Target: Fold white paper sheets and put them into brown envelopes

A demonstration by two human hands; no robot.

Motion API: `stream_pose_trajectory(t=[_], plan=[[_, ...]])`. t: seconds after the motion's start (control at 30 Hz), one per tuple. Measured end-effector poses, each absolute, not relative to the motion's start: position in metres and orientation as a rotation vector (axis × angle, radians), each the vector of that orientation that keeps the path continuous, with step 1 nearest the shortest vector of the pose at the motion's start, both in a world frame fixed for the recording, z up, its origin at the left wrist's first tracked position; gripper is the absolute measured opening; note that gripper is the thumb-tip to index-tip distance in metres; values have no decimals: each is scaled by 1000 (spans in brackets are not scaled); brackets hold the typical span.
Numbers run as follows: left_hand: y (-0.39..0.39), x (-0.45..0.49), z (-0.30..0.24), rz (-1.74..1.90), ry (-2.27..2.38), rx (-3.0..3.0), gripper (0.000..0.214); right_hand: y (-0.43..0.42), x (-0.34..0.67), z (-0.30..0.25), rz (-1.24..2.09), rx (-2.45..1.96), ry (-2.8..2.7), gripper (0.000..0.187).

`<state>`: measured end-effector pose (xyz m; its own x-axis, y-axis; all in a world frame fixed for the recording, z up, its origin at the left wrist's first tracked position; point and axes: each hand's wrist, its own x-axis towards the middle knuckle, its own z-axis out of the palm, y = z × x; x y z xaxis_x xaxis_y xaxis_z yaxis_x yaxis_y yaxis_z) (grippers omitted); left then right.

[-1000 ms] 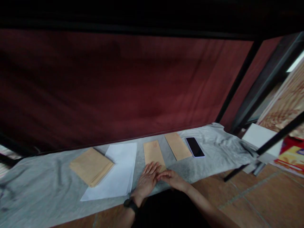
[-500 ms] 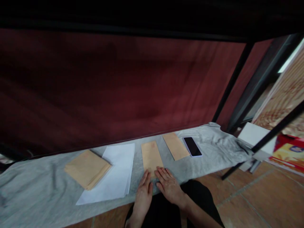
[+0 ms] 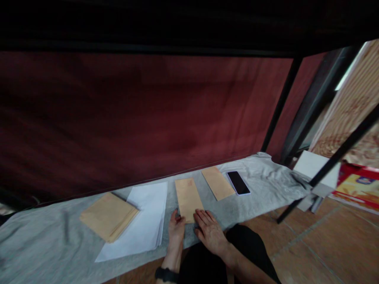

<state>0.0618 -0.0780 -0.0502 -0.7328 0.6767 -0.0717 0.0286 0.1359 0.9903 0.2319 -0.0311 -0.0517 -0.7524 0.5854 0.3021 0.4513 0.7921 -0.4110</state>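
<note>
At lower centre of frame, a brown envelope (image 3: 188, 197) lies flat on the grey cloth-covered bench (image 3: 254, 205), both hands at its near end. Person's L hand (image 3: 177, 228) is at the near-L corner, fingers curled — can't tell if they grip the paper. R hand (image 3: 211, 232) lies palm down at the near-R corner, fingers straight and unclenched on the envelope's edge. Dark wristband (image 3: 166, 275) on L wrist, bottom of frame. Right of centre: 2nd envelope (image 3: 218, 184), w/ a phone (image 3: 238, 183) just beside it, screen dark. Lower left: stack of brown envelopes (image 3: 109, 217), askew, partly over white sheets (image 3: 148, 221) — the latter btwn stack and L hand.
</note>
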Motion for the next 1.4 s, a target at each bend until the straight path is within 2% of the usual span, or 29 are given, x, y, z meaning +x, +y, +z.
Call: stream_pose_trajectory(t=[0.13,0.33,0.4,0.53,0.67,0.8,0.87,0.97,1.07,1.23,1.33,1.4], plan=[[-74,70,-27,1650,1821,633,53,-25,224,-47,525,-882,-2464,59],[-69,92,11,1680,1654,688,74,-6,220,-35,953,-983,-2023,43],[-68,95,13,1674,1653,758,72,-1,219,-33,1193,-978,-1735,33],[-67,92,-5,1589,1833,715,59,0,215,-31,1594,-924,-1234,50],[-60,89,-27,1565,1740,630,53,-14,212,-34,1960,-775,-884,55],[-52,86,-30,1677,1645,588,42,-26,212,-38,2174,-780,-866,51],[-49,78,-27,1674,1658,598,42,-26,214,-38,2280,-835,-963,45],[-46,61,-23,1596,1680,633,46,-21,220,-32,2423,-841,-1191,51],[-43,46,-24,1511,1745,632,58,-9,223,-26,2141,-848,-1346,52],[-48,40,-38,1398,1862,662,71,-1,224,-26,1165,-936,-1944,39],[-59,43,-41,1232,2077,867,69,-12,222,-38,772,-889,-2322,45],[-64,44,-39,1044,2337,1073,58,-20,220,-47,598,-882,-2431,51]])
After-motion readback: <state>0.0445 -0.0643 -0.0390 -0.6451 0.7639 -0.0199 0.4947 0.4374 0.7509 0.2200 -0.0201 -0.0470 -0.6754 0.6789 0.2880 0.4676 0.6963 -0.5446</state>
